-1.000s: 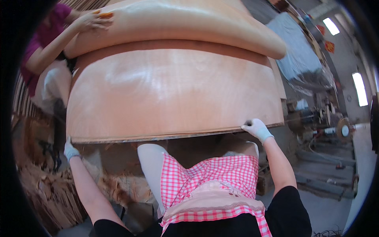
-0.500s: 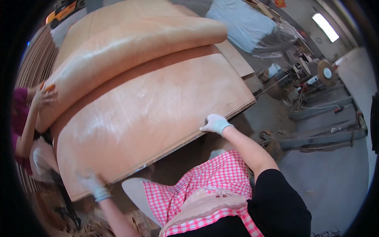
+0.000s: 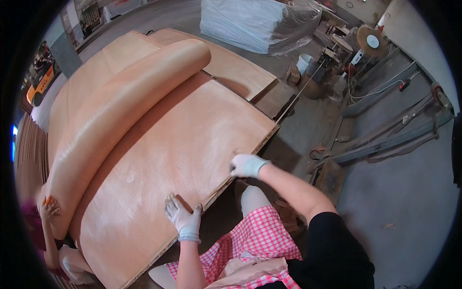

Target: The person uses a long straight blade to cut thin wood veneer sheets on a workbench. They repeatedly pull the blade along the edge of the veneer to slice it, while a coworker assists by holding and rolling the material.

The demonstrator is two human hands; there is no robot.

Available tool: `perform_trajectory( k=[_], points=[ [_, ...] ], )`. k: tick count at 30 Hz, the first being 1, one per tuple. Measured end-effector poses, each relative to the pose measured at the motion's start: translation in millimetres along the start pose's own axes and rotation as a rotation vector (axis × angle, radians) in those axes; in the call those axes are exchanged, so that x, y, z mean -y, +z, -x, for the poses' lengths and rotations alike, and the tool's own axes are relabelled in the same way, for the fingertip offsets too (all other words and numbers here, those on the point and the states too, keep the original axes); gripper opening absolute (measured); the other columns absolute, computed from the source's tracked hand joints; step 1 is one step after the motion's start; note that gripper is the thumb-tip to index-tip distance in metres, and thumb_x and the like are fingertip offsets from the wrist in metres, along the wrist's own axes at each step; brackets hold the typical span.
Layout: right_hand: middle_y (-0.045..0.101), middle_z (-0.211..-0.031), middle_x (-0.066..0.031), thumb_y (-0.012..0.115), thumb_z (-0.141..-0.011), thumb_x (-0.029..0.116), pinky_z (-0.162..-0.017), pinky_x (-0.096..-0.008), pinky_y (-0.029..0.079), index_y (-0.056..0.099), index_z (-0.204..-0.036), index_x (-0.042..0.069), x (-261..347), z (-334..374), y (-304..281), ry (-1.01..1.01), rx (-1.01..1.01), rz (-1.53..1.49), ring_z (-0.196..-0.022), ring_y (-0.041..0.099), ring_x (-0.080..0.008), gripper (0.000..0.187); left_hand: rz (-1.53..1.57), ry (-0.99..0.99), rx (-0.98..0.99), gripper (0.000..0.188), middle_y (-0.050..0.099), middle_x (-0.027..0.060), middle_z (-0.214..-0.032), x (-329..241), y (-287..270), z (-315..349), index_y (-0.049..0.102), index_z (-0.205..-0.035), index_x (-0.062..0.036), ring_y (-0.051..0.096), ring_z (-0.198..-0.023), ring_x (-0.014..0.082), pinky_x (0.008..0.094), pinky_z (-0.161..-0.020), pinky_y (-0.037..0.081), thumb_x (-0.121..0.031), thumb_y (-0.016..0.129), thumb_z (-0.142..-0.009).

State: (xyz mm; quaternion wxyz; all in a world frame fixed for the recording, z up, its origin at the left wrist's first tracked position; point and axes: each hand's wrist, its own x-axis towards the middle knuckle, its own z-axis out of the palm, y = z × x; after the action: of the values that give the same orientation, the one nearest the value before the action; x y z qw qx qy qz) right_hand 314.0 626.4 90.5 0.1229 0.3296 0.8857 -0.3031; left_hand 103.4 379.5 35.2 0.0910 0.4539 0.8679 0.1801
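Observation:
A broad stack of thin reddish-tan wood sheets [image 3: 159,149] lies in front of me, and one large sheet is curled back over it as a long roll [image 3: 120,103]. My left hand [image 3: 185,220], in a pale glove, rests with fingers spread on the top sheet close to its near edge. Farther right along that edge, my right hand [image 3: 248,166] is gloved too, its fingers curled closed at the sheet's rim; its fingertips are partly hidden. Beside it the edge looks slightly raised. Another person's hand [image 3: 49,208] touches the roll's left end.
Behind the stack lie more flat sheets [image 3: 231,60] and a plastic-wrapped pile [image 3: 255,24]. A white bucket [image 3: 304,62], a machine with a round disc [image 3: 372,41] and a metal frame [image 3: 385,144] stand right. An orange vehicle [image 3: 41,86] is far left.
My left hand has moved right along the near edge and now lies spread on the sheet. My right hand stays at the edge, fingers more curled. The view has turned and shifted.

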Motion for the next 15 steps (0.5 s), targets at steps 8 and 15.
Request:
perform_trajectory(
  k=[8, 15],
  points=[
    [0.074, -0.11, -0.0141, 0.066, -0.085, 0.025, -0.091, -0.0437, 0.054, 0.076, -0.107, 0.012, -197, 22, -118, 0.36, -0.124, 0.16, -0.104, 0.07, -0.0333, 0.027, -0.069, -0.025, 0.052, 0.111, 0.025, 0.0262, -0.163, -3, -5, 2, 0.024, -0.158, 0.0043, 0.02, -0.153, 0.0397, 0.0506, -0.126, 0.012, -0.045, 0.08, -0.076],
    [0.072, -0.119, -0.0142, 0.072, -0.089, 0.036, -0.091, -0.0459, 0.054, 0.074, -0.114, 0.012, -229, 1, -102, 0.509, -0.149, 0.21, -0.111, 0.068, -0.0331, 0.035, -0.072, -0.01, 0.055, 0.113, 0.025, 0.0266, -0.164, -2, -7, 1, 0.023, -0.158, 0.0041, 0.02, -0.154, 0.0404, 0.0509, -0.126, 0.012, -0.047, 0.08, -0.076]
  ],
)
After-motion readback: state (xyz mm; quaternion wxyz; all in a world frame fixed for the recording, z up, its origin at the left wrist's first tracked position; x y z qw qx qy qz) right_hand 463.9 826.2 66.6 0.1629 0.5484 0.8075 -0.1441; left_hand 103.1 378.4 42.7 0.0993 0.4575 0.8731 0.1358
